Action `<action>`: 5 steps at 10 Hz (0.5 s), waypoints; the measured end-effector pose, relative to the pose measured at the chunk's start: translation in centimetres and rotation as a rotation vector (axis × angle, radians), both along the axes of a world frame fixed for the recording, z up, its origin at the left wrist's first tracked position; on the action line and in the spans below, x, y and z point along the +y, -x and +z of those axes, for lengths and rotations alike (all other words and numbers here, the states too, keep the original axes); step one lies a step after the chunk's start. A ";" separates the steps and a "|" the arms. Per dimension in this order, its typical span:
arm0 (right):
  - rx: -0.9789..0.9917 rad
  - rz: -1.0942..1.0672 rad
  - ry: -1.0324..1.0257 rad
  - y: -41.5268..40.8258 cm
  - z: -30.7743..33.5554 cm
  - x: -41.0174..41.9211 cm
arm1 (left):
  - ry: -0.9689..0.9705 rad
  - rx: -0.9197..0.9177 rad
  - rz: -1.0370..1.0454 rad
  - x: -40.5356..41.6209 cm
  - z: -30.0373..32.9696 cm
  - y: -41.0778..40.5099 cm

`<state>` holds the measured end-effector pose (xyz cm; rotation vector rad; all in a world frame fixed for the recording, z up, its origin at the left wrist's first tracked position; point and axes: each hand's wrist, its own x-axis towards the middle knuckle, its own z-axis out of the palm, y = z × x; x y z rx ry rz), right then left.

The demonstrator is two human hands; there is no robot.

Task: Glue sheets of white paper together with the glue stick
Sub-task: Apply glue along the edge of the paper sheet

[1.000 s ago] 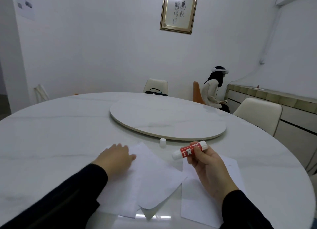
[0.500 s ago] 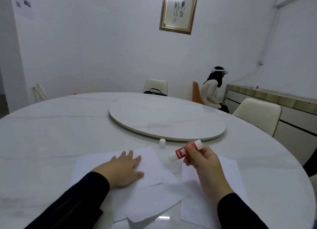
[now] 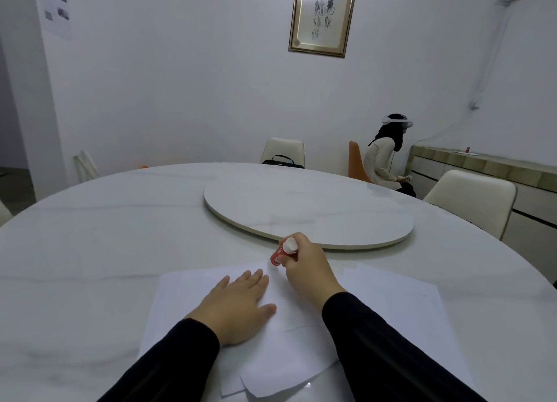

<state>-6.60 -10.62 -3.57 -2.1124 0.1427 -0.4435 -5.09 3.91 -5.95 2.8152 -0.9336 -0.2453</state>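
Several white paper sheets [image 3: 187,293] lie overlapping on the near part of the round white table [image 3: 90,235]. My left hand [image 3: 238,308] presses flat on the top sheet, fingers spread. My right hand [image 3: 307,266] grips a red glue stick [image 3: 281,252], tilted with its tip down against the far corner of that sheet, just beyond my left fingertips. Another white sheet [image 3: 416,311] lies to the right, partly under my right forearm. The small white cap seen earlier is hidden.
A raised round turntable [image 3: 310,208] fills the table's middle, just past my right hand. Cream chairs [image 3: 470,196] stand around the table. A person with a headset [image 3: 388,154] sits at the back right beside a low counter [image 3: 482,163].
My right hand swung left and turned the glue stick tip-down onto the sheet's far corner. My left hand slid forward on the paper, and the sheet that was curled up now lies flatter.
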 end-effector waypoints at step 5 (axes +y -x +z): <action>0.185 0.189 0.401 7.4 2.7 -2.1 | -0.011 -0.003 0.012 0.0 0.1 0.1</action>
